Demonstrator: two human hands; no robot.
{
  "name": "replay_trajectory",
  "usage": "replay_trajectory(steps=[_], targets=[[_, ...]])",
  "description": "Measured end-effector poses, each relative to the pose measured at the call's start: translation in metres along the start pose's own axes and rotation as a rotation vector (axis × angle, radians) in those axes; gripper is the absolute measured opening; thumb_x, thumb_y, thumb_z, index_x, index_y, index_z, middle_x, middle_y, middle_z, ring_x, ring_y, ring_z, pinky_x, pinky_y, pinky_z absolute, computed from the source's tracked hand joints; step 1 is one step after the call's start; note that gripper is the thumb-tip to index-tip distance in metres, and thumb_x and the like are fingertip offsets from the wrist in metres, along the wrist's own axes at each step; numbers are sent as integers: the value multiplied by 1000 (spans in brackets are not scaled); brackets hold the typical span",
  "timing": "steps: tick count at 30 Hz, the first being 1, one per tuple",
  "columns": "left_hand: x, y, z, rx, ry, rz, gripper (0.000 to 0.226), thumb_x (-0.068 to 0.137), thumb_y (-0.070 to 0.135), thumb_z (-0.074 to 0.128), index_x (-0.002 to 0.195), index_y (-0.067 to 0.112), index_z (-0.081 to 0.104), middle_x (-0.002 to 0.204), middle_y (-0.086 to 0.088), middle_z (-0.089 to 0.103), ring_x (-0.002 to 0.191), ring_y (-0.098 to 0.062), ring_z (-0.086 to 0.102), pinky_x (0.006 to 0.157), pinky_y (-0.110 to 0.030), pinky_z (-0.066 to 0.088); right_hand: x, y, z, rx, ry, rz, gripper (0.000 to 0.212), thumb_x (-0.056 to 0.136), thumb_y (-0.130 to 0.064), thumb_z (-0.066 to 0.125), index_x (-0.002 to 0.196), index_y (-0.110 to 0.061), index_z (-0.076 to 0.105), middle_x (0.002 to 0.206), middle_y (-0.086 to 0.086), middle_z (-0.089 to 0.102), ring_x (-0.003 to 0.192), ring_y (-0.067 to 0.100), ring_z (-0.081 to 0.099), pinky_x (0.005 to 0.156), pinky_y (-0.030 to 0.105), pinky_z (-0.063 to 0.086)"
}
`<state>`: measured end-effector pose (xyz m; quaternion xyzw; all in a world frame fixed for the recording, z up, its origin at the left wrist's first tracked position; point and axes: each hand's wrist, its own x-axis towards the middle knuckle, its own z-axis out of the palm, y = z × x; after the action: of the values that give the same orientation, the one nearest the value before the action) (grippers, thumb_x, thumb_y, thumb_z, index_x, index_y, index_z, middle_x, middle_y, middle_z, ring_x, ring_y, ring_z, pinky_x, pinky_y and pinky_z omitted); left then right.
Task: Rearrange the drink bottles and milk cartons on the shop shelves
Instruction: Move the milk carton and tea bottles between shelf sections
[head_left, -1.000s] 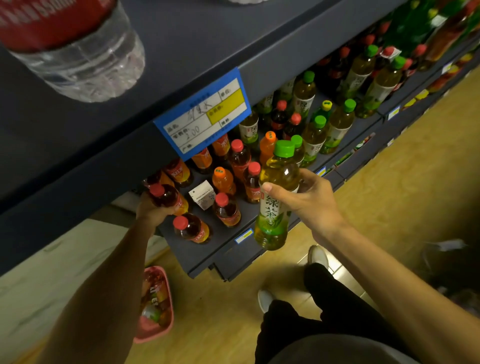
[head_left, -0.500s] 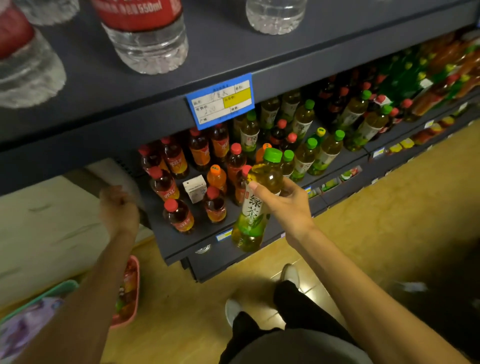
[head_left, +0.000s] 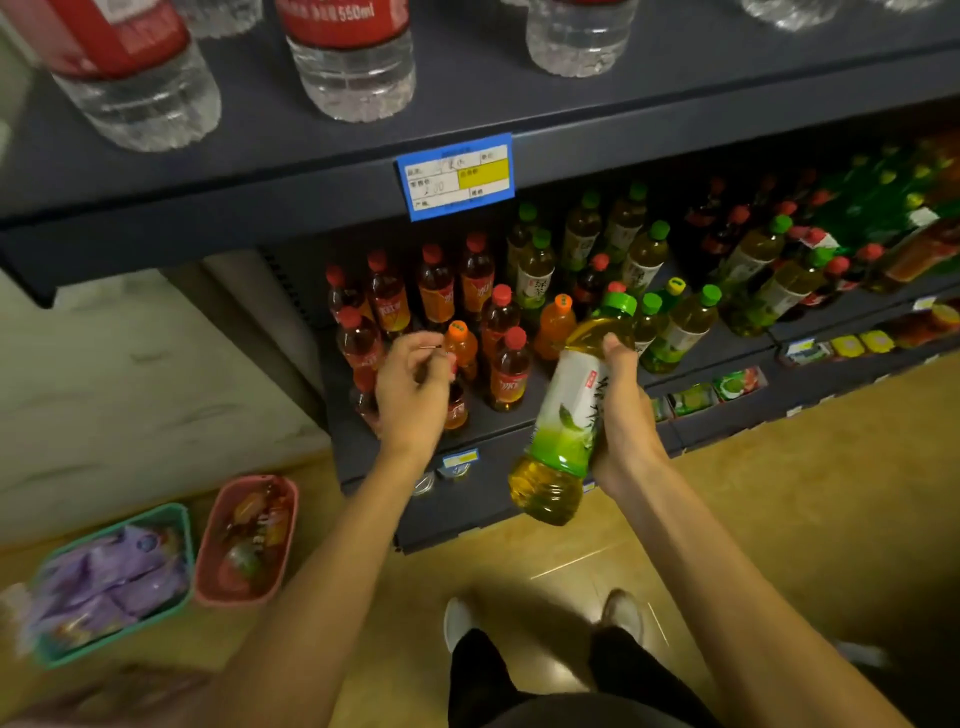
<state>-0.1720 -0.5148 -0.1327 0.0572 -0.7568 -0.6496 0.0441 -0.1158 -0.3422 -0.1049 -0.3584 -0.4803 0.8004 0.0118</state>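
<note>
My right hand (head_left: 621, 415) grips a large green tea bottle (head_left: 569, 415) with a green cap, tilted, in front of the lower shelf (head_left: 483, 431). My left hand (head_left: 413, 389) hovers with curled fingers over the front left of that shelf, among red-capped tea bottles (head_left: 506, 371) and orange-capped bottles (head_left: 460, 345). It covers the spot where a small white milk carton stood; the carton is hidden, so whether the hand holds it is unclear. More green-capped tea bottles (head_left: 680, 327) stand to the right.
Clear water bottles with red labels (head_left: 353, 57) line the upper shelf, which carries a blue price tag (head_left: 456, 176). On the floor at the left sit a pink basket (head_left: 247, 540) and a teal basket (head_left: 111, 582) with goods. My feet (head_left: 460, 621) are below.
My left hand left the red-capped bottle at the shelf's left, swung out, then came back over the milk carton's spot. The right hand kept the green tea bottle and tilted it more.
</note>
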Motion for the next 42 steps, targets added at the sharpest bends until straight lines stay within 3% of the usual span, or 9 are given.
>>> replay_trajectory(steps=[4,10,13,19,24,29,33,36,42], targets=[[-30,14,49,-57,-100,-94,18,96,4,53,99,20,61,84,-1,68,61,0,61,58,-14,46,5,-19,-36,8,-50,22,86,57,-70,66,122,-15,67,109,14,71,94,27,66,79,39,53],[-79,30,151,-63,-179,-162,20,98,3,50,93,20,60,80,0,67,53,1,57,50,-14,43,15,-72,-131,22,-70,48,89,55,-67,69,121,-9,65,90,12,66,83,29,64,77,45,53],[-101,37,205,-66,-225,-184,19,98,4,50,92,19,60,79,2,67,54,0,58,52,-17,44,19,-101,-186,13,-53,24,78,65,-63,73,121,-10,65,89,10,68,80,26,67,71,40,56],[-138,44,278,-113,-248,-240,16,98,6,52,92,18,62,78,1,68,59,-9,57,51,-18,44,33,-146,-254,-50,-14,-50,50,84,-47,72,116,-10,66,92,8,70,83,23,69,78,43,58],[-141,53,293,-91,-251,-238,18,97,6,53,92,20,63,77,3,68,61,-9,57,51,-17,45,45,-164,-266,-185,10,-64,30,82,-43,76,94,-23,57,90,-3,73,80,11,72,75,34,58],[-119,51,282,-98,-199,-258,18,98,6,51,94,19,63,83,-1,68,57,-3,60,54,-18,45,64,-176,-249,-308,-12,-87,46,75,-50,79,104,-26,53,109,1,70,97,15,69,88,38,56],[-95,42,273,-79,-158,-287,17,99,6,50,99,18,63,86,-2,68,60,-4,60,58,-20,45,79,-185,-232,-362,-16,-93,54,78,-49,76,118,-23,52,112,1,68,96,13,66,76,32,53],[-81,33,278,-89,-162,-315,16,99,8,51,100,18,63,86,0,68,64,-7,59,59,-20,46,93,-188,-225,-355,-15,-88,45,84,-46,71,117,-23,52,103,-2,67,84,7,63,62,25,48],[-75,17,290,-128,-174,-363,20,99,7,50,94,22,62,84,0,68,61,-7,59,54,-14,45,117,-184,-217,-373,-34,-87,46,81,-44,74,118,-23,55,106,3,70,89,14,69,66,28,52]])
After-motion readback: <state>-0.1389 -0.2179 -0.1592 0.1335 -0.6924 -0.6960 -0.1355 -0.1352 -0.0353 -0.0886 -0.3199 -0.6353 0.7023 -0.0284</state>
